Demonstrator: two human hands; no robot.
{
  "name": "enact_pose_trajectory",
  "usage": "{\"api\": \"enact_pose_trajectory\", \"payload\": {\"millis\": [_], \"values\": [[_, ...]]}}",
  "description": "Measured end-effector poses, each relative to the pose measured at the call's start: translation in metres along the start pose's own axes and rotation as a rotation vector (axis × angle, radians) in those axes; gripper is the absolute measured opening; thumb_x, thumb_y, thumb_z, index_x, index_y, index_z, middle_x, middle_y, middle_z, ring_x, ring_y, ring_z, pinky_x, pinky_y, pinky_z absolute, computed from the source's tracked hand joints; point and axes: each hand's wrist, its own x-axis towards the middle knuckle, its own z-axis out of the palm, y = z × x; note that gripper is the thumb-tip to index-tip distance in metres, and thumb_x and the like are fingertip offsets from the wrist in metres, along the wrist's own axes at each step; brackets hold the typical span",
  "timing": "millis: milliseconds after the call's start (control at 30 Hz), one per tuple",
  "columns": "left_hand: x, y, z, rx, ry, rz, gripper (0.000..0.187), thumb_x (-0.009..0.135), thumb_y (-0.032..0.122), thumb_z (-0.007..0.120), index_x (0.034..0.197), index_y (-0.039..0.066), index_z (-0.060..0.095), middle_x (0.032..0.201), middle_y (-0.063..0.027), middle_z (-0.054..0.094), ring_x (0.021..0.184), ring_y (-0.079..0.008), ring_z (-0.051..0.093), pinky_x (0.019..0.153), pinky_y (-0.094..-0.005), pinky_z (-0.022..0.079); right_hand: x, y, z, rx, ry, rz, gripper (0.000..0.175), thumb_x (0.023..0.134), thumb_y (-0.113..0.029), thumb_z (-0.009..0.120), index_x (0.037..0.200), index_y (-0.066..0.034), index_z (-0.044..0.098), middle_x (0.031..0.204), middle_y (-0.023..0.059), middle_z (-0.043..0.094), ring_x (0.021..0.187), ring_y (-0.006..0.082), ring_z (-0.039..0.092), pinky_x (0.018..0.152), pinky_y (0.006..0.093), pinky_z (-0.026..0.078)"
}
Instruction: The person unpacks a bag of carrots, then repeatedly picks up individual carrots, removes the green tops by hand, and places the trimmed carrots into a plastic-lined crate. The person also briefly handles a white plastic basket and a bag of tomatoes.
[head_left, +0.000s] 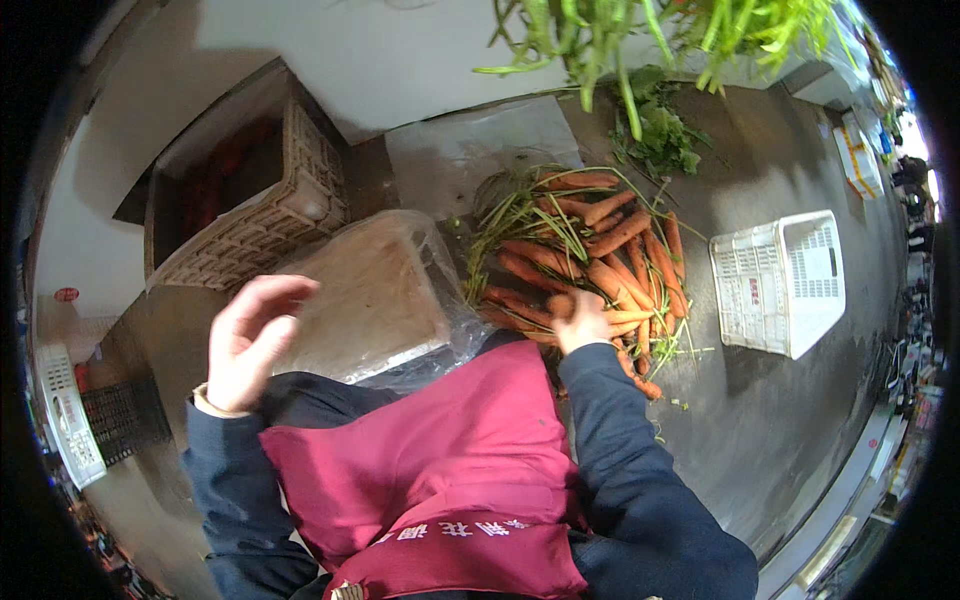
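Observation:
My right hand (583, 322) is at the near edge of a heap of carrots (619, 232) on the floor. Its fingers are closed around one carrot (560, 304), whose blunt end shows beside the thumb. Long thin green stalks (499, 225) are tangled over the heap's left side. My left hand (251, 341) is raised on the left, fingers apart and holding nothing, slightly blurred. Beside it, in front of my knees, lies a tan slab-like thing (360, 292) with clear plastic film (457, 330) around it; whether it is hollow I cannot tell.
A dirty plastic crate (277, 217) with dim reddish contents stands at upper left. To the right is a white crate (757, 285). Green stems (600, 45) hang overhead, above leafy greens (660, 127) on the floor. A black crate (126, 420) sits far left.

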Motion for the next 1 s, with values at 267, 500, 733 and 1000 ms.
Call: {"api": "enact_pose_trajectory", "payload": {"millis": [267,500,733,1000], "values": [[0.014,-0.02,0.19,-0.34,-0.426,-0.238,0.03,0.097,0.011,0.069,0.125,-0.002,0.066,0.117,-0.0097,0.072,0.108,-0.0164,0.067,0.098,-0.0317,0.052,-0.022,0.111,-0.162,1.051,0.604,0.173,0.065,0.088,-0.003,0.077,0.144,0.0047,0.046,0.131,0.0158,0.061,0.12,0.0238,0.06,0.108,0.0365,0.046],[0.037,-0.044,0.25,-0.599,-0.517,-0.095,0.058,0.096,0.011,0.071,0.148,0.001,0.047,0.135,-0.0105,0.062,0.111,-0.0124,0.059,0.101,-0.0308,0.049,-0.033,-0.023,-0.174,1.078,-0.031,-0.219,0.034,0.096,-0.009,0.065,0.128,0.0017,0.062,0.114,0.0079,0.069,0.1,0.0153,0.063,0.092,0.0313,0.051],[0.05,-0.059,0.262,-0.818,-0.199,-0.177,0.042,0.095,0.028,0.073,0.125,0.004,0.057,0.113,-0.0065,0.067,0.104,-0.0155,0.064,0.094,-0.0318,0.051,-0.043,-0.109,-0.106,0.654,0.235,-0.367,0.056,0.098,-0.02,0.061,0.148,-0.0003,0.045,0.146,0.0234,0.049,0.132,0.0345,0.052,0.113,0.0402,0.04],[0.056,-0.041,0.244,-0.865,-0.014,-0.148,0.033,0.1,0.028,0.068,0.118,0.002,0.057,0.111,-0.0143,0.071,0.102,-0.0228,0.068,0.095,-0.0373,0.054,-0.087,-0.016,-0.063,0.206,-0.27,-0.202,0.059,0.099,-0.033,0.062,0.15,-0.01,0.043,0.115,0.028,0.068,0.107,0.0437,0.068,0.091,0.0458,0.053]]}}
